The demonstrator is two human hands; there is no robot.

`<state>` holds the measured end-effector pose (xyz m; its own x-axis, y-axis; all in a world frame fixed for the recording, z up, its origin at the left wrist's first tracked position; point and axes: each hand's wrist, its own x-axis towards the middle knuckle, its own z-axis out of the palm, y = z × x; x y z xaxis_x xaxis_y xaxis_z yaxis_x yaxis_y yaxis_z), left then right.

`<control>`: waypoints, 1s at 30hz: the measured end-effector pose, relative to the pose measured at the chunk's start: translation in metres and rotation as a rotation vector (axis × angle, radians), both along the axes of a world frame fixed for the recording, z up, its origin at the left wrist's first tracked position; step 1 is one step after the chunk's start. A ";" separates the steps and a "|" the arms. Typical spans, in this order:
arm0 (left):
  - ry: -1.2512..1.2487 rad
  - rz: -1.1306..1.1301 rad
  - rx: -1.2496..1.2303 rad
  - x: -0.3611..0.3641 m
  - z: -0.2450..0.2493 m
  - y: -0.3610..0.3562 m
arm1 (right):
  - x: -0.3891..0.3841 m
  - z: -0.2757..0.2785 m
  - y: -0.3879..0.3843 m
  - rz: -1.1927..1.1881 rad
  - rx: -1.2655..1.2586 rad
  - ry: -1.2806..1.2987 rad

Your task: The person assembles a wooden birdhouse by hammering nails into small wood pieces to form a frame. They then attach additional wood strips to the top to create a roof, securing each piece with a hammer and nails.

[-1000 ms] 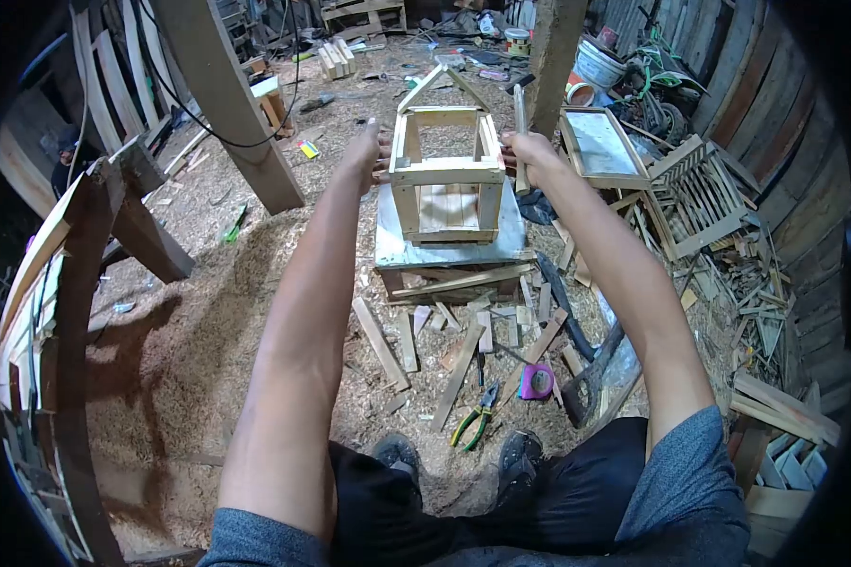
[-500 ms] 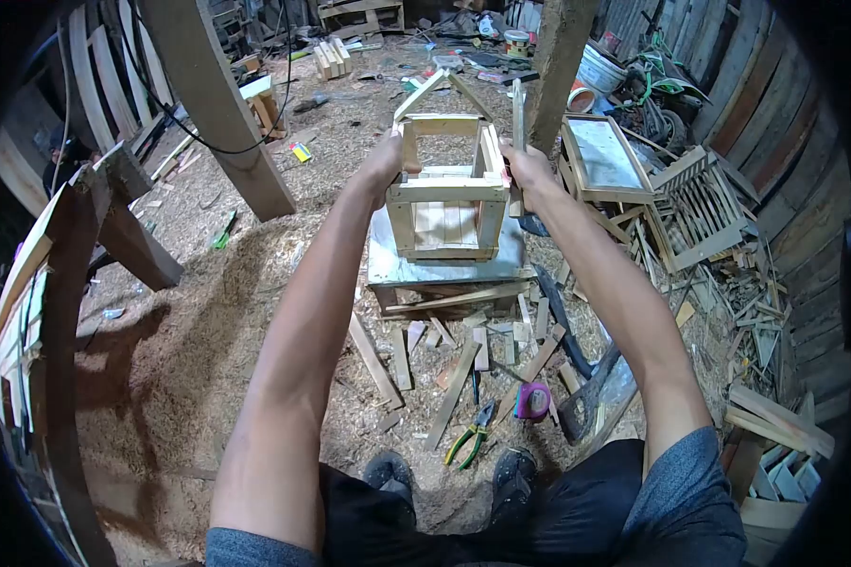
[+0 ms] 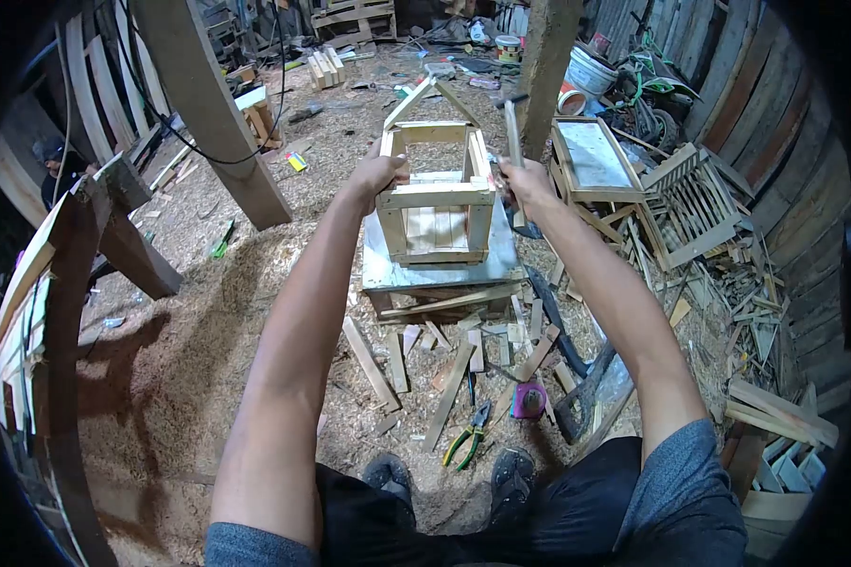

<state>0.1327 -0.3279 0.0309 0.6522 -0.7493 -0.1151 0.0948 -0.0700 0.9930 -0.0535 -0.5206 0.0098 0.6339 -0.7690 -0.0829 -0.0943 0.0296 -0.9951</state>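
Observation:
A small house-shaped wooden frame with a peaked top stands on a low pale-topped bench. My left hand is closed around the frame's upper left side. On the other side, my right hand grips the wooden handle of a hammer. Its dark head points up, beside the frame's right edge. The fingertips of both hands are partly hidden.
Wood offcuts, pliers and a pink tape measure lie on the shavings before my feet. Wooden posts stand left and behind. A framed panel and slatted rack are at right. Someone is at far left.
The hammer's head has come into view, tilted left at the top. My left hand has shifted slightly down on the frame, and the whole view has moved a little.

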 end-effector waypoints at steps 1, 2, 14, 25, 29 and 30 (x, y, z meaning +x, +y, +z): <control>-0.004 0.001 -0.005 0.002 -0.001 -0.001 | -0.005 0.004 0.001 -0.058 -0.117 0.119; -0.043 0.000 -0.002 0.003 -0.003 -0.002 | -0.006 -0.002 -0.008 -0.057 -0.121 0.116; -0.066 0.005 0.019 -0.003 0.002 -0.002 | -0.057 -0.014 0.019 0.119 0.385 -0.150; -0.345 0.029 0.159 -0.008 0.041 -0.022 | -0.081 -0.021 0.028 -0.087 -0.164 0.021; -0.669 -0.033 0.156 -0.020 0.071 -0.016 | -0.118 -0.034 0.035 -0.053 -0.638 0.116; -0.782 -0.067 0.212 -0.020 0.074 -0.014 | -0.127 -0.042 0.035 -0.004 -0.827 0.104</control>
